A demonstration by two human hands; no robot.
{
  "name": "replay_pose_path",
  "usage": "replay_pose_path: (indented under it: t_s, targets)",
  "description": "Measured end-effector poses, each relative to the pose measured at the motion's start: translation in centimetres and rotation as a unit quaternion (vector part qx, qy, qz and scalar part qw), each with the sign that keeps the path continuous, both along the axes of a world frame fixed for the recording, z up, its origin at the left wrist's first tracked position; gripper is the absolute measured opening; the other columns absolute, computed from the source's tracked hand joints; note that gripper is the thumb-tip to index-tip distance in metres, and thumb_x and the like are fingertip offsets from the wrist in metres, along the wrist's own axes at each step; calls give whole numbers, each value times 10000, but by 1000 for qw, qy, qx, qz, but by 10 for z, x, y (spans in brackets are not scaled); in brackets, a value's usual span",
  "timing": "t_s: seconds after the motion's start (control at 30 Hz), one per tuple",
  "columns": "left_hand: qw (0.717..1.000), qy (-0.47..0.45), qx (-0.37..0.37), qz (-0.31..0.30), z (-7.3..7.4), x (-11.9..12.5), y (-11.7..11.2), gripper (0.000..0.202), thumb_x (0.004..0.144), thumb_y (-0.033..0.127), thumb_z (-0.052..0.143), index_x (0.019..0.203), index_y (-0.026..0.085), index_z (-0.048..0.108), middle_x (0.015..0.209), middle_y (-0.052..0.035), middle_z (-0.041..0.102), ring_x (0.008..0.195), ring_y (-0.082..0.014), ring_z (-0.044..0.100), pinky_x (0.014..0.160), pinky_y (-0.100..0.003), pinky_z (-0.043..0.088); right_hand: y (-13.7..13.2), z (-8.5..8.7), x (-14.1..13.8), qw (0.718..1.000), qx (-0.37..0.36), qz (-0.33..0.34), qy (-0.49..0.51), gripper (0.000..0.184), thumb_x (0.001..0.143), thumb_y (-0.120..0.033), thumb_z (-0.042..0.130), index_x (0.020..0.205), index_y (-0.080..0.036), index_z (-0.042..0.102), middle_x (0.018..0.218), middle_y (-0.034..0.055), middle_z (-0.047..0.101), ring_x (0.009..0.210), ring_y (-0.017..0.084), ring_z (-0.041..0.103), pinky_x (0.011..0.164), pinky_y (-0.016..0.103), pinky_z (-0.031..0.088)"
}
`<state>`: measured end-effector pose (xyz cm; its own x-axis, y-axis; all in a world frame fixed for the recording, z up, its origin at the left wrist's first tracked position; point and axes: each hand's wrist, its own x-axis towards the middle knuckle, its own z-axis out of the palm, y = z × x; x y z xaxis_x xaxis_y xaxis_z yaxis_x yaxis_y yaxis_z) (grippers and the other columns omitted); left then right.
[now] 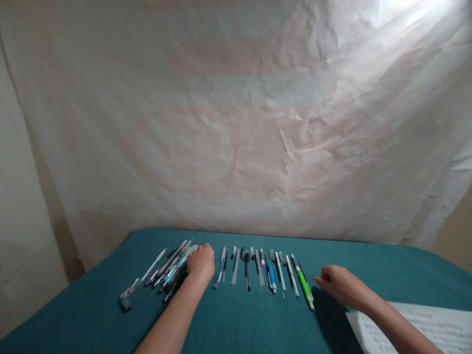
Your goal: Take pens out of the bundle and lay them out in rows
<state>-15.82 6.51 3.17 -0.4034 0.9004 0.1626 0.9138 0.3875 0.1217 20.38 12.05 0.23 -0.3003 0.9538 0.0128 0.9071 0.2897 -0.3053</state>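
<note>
My left hand [202, 261] is at the right side of a heap of pens [172, 265], its fingers curled down. Whatever may be in that grip is hidden behind the hand. To its right runs a row of pens with separate caps, among them a blue pen [272, 278] and a bright green pen [305, 289] at the right end. My right hand [335, 282] hovers just right of the green pen, fingers bent and drawn together, with nothing visible in them. One thin white pen [154, 264] lies apart on the heap's left.
A dark green cloth [236, 324] covers the table. White printed sheets [427, 324] lie at the front right under my right forearm. Near the left edge sits a small dark and pale object [126, 301], too blurred to name. Behind the table hangs a pale wrinkled sheet [236, 147].
</note>
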Motion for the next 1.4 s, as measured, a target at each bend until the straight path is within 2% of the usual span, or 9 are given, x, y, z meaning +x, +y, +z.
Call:
replay_pose_path:
  t_s: [0.33,0.47,0.6,0.63,0.7,0.8,0.93,1.13,1.4]
  targets:
    - [1000,-11,-4,-9,-3,-2,4,319,782,121,287,854,82,596,934,-214,597,892,-276,555,738,-382,373,0,15,10,999,25,5,29,321,736,-400,442,556,-154,544,536,39,581,485,116,474,464,221,257]
    - [994,-84,7,-66,13,6,7,238,764,194,391,853,110,596,940,-179,602,908,-253,550,746,-337,373,-3,24,4,993,20,38,108,344,758,-426,410,585,-152,525,537,19,555,491,109,475,449,206,285]
    - [966,-200,-1,-165,27,45,-1,231,777,278,405,903,180,573,886,-57,625,761,-145,584,683,-236,400,-17,31,-14,970,-84,66,217,371,754,-477,416,634,-144,528,530,1,527,468,101,484,420,188,320]
    - [945,-255,-12,-203,28,58,-6,246,786,318,390,913,202,566,840,-26,628,711,-120,583,649,-214,407,-22,33,-20,959,-111,76,250,378,748,-490,423,657,-141,535,535,-2,524,465,98,482,413,185,326]
    - [790,-542,-66,-279,27,86,-17,268,747,355,465,914,170,562,774,-35,611,674,-122,568,643,-235,416,-34,38,-34,928,-161,103,320,394,739,-511,436,704,-135,551,553,-7,519,465,91,471,418,184,344]
    - [580,-760,-110,-273,16,122,-32,235,700,330,559,849,148,572,709,-16,563,591,-79,523,632,-233,415,-50,43,-51,875,-226,133,408,422,734,-531,445,767,-130,571,555,-21,501,455,73,440,442,184,353]
    - [447,-866,-119,-191,-9,153,-42,225,718,318,558,817,116,562,715,-36,553,544,-44,488,558,-172,389,-58,37,-63,809,-264,131,509,377,728,-487,501,748,-118,575,582,-20,501,494,56,424,456,164,314]
    - [387,-912,-76,-113,-42,173,-43,261,729,397,528,785,146,486,570,35,472,358,13,302,354,-122,136,-53,12,-69,777,-280,32,562,377,699,-497,536,765,-126,564,549,-27,482,436,42,381,393,153,227]
    - [384,-914,-48,-120,-39,169,-42,279,708,396,556,815,170,433,568,47,462,379,6,334,376,-142,115,-68,14,-84,733,-270,30,624,356,738,-459,515,909,-149,550,544,-39,468,386,28,368,356,139,227]
